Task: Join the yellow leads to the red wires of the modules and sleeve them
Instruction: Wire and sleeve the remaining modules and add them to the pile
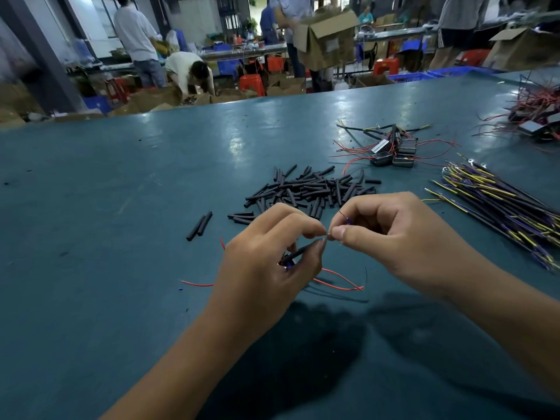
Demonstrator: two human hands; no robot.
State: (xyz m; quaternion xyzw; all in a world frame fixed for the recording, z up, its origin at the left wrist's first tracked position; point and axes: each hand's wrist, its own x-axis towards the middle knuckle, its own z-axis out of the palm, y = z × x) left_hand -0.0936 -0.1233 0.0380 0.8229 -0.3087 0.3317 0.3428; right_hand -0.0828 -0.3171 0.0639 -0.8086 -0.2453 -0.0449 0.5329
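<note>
both hands [330, 237] are held together over the near middle of the table [121, 183]. the sleeve pile [312, 189] lies just behind them. the modules [391, 153] lie farther back to the right, the lead bundle [500, 207] at right.

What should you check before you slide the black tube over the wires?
1. Wire ends pinched between both hands: ok. The left hand and the right hand meet at the joint.
2. Joint twisted tight: cannot tell, too small.
3. Sleeve ready: ok, a black sleeve sits in the left hand.
4. Sleeve already threaded on the wire: cannot tell.
5. Red wire free of snags: ok, it lies loose on the table.
6. Spare sleeves nearby: ok, the pile of sleeves is just beyond the hands.
</note>
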